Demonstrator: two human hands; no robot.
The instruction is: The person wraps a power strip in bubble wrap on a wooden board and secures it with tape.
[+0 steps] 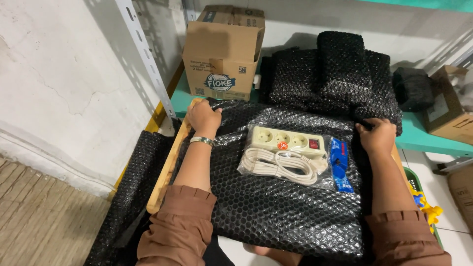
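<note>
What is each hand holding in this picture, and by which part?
Both hold the black bubble wrap sheet by its far edge: the left hand near the far left corner, the right hand near the far right corner. The packaged power strip lies untouched.

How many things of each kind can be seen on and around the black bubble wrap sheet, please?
Power strip in clear bag: 1
Black bubble wrap sheet, gripped at its far corners by the left hand and the right hand: 1
Cardboard boxes: 2
Parcels wrapped in black bubble wrap: the stack cannot be counted exactly, plus 1 apart
Total countable: 5
</note>
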